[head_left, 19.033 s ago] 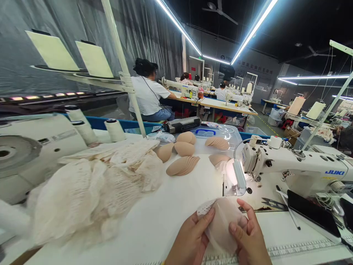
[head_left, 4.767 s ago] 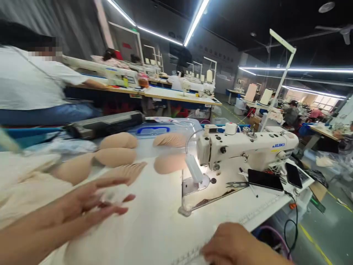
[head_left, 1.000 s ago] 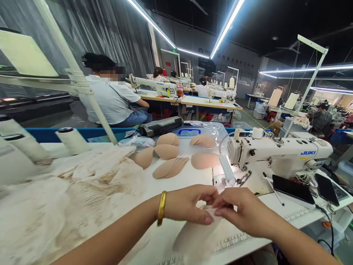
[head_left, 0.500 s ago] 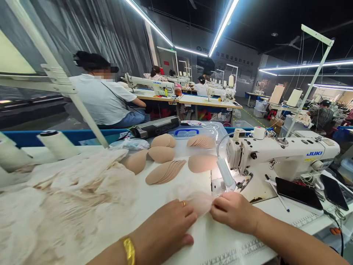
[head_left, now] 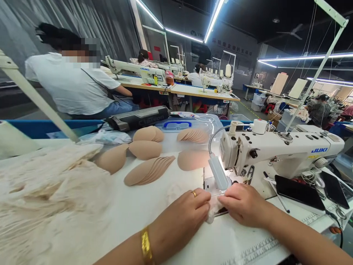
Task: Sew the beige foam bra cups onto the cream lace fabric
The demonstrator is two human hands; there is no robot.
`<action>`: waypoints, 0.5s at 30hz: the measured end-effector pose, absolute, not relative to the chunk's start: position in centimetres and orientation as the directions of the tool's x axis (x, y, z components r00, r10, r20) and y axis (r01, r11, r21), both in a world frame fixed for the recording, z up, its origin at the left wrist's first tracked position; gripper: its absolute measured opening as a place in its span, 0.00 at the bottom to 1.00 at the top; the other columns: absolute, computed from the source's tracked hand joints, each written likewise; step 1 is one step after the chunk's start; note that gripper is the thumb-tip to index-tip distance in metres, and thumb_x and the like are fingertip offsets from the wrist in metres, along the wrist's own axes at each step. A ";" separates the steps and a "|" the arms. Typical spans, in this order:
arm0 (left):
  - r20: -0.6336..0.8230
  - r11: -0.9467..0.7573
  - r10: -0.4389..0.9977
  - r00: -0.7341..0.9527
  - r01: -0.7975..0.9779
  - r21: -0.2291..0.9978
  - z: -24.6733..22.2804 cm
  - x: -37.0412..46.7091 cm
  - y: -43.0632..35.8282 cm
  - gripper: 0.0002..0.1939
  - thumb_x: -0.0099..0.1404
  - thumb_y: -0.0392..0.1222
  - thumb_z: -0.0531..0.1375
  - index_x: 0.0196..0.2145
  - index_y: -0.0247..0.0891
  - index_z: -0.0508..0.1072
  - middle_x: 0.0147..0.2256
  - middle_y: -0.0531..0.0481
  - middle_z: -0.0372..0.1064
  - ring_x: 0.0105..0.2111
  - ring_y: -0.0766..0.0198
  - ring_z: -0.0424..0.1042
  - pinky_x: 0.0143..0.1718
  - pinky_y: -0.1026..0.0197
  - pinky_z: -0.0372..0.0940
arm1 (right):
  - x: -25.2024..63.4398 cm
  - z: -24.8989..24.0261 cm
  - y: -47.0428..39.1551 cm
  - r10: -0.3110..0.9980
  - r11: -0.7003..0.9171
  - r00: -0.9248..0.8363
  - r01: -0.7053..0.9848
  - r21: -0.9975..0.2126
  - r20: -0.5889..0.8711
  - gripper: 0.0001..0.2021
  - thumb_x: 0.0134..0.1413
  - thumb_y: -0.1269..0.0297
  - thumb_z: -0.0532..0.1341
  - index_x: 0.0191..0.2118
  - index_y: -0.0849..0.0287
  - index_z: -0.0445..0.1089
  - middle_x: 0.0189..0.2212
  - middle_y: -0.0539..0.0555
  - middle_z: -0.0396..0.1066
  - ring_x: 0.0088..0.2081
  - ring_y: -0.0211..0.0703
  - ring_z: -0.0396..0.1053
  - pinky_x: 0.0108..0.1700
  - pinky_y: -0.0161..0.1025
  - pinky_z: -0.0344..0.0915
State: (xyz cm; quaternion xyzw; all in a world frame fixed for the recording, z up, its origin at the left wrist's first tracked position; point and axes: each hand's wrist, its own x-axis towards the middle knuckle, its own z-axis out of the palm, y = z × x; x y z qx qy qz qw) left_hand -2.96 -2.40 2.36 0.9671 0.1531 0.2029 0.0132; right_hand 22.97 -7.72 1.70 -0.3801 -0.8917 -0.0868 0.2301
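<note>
Both hands are closed on a thin, sheer pale fabric piece [head_left: 211, 214] at the front of the white sewing machine [head_left: 286, 152]. My left hand [head_left: 183, 213], with a ring and a gold bracelet, presses and grips its left part; some of the fabric spreads out behind that hand. On the other side, my right hand [head_left: 244, 206] pinches the edge close to the needle area. A small gooseneck lamp [head_left: 219, 173] hangs just above the fingers and hides the needle and presser foot. Fingertips of both hands are partly covered by fabric or by each other's angle.
Beige oval pads [head_left: 149, 171] lie in several fanned stacks behind my left hand. A heap of cream fabric [head_left: 49, 191] covers the left side. A clear lidded box [head_left: 193, 123], a black phone [head_left: 299, 191] and a pen [head_left: 277, 193] lie around the machine. A co-worker [head_left: 74, 81] sits ahead.
Both hands have moved right, closer to the lamp and needle area, bringing the sheer fabric with them. The view has shifted, so the pads and co-worker appear further left.
</note>
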 end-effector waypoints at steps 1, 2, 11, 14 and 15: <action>0.390 -0.957 0.289 0.874 0.277 0.089 2.3 -3.0 -2.4 0.14 0.71 0.25 0.52 0.35 0.39 0.71 0.37 0.47 0.72 0.37 0.53 0.69 0.40 0.53 0.65 | 22.4 1.6 -7.8 0.624 0.719 -0.627 0.694 -0.030 0.467 0.12 0.64 0.74 0.55 0.46 0.54 0.72 0.34 0.52 0.73 0.34 0.44 0.64 0.35 0.40 0.59; 0.393 -0.959 0.283 0.875 0.268 0.093 2.1 -3.0 -2.4 0.14 0.72 0.25 0.51 0.34 0.39 0.71 0.37 0.47 0.72 0.37 0.53 0.69 0.41 0.52 0.66 | 22.0 1.5 -7.8 0.619 0.733 -0.640 0.679 -0.042 0.456 0.11 0.63 0.73 0.55 0.44 0.54 0.73 0.33 0.52 0.72 0.33 0.45 0.63 0.34 0.40 0.58; 0.471 -0.916 0.368 0.802 0.228 0.329 -0.1 -3.5 -1.6 0.11 0.78 0.33 0.50 0.42 0.41 0.71 0.39 0.48 0.69 0.38 0.55 0.66 0.39 0.55 0.63 | 21.2 0.7 -8.3 0.643 0.734 -0.596 0.659 -0.165 0.481 0.14 0.61 0.76 0.56 0.46 0.55 0.75 0.36 0.53 0.69 0.35 0.44 0.60 0.36 0.39 0.58; 0.433 -0.880 0.428 0.793 0.256 0.401 0.0 -2.8 -1.1 0.12 0.78 0.34 0.50 0.42 0.41 0.73 0.41 0.47 0.69 0.40 0.55 0.66 0.42 0.54 0.63 | 21.5 0.8 -8.1 0.666 0.702 -0.570 0.697 -0.148 0.481 0.14 0.60 0.77 0.56 0.43 0.56 0.75 0.34 0.53 0.68 0.35 0.44 0.60 0.35 0.39 0.57; 0.428 -0.875 0.438 0.791 0.265 0.404 0.1 -2.5 -0.9 0.12 0.78 0.34 0.51 0.40 0.40 0.73 0.40 0.47 0.69 0.40 0.55 0.66 0.43 0.54 0.63 | 21.6 0.8 -7.9 0.677 0.687 -0.555 0.713 -0.143 0.484 0.14 0.60 0.77 0.56 0.43 0.56 0.75 0.34 0.52 0.67 0.35 0.44 0.60 0.35 0.39 0.57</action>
